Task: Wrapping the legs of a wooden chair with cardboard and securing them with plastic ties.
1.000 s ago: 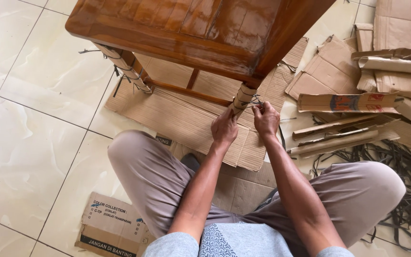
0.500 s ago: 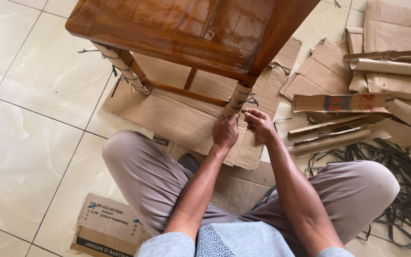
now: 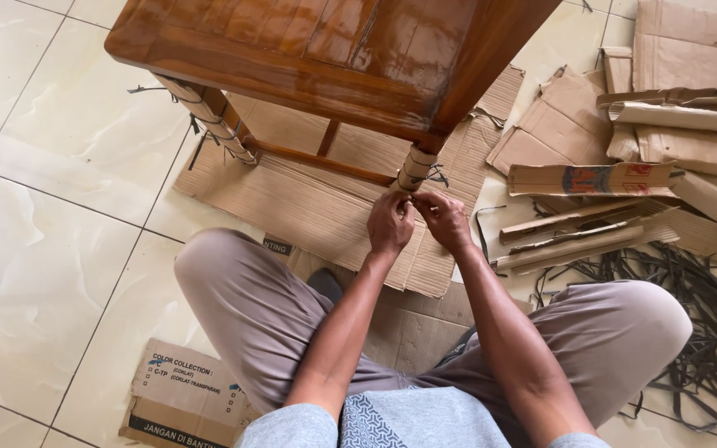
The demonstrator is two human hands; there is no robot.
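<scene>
- Cardboard-wrapped chair leg (image 3: pixel 415 169) stands just ahead of your knees, under the glossy wooden seat (image 3: pixel 325 50), bound with dark strap.
- Your left hand (image 3: pixel 389 222) and right hand (image 3: pixel 444 219) meet at its lower end, fingers pinching the strap (image 3: pixel 436 176); you look mid-tie.
- Next likely calls for pulling the knot snug without shifting the wrap.
- Corrugated sheet (image 3: pixel 309 203) lies beneath; loose straps (image 3: pixel 699 307) pile to your right.

Glossy reddish-brown wooden chair (image 3: pixel 334 50) – tan ribbed cardboard sheet (image 3: pixel 309 207) beneath, cream marbled floor tiles (image 3: pixel 51 249), dark straps (image 3: pixel 707 332).
</scene>
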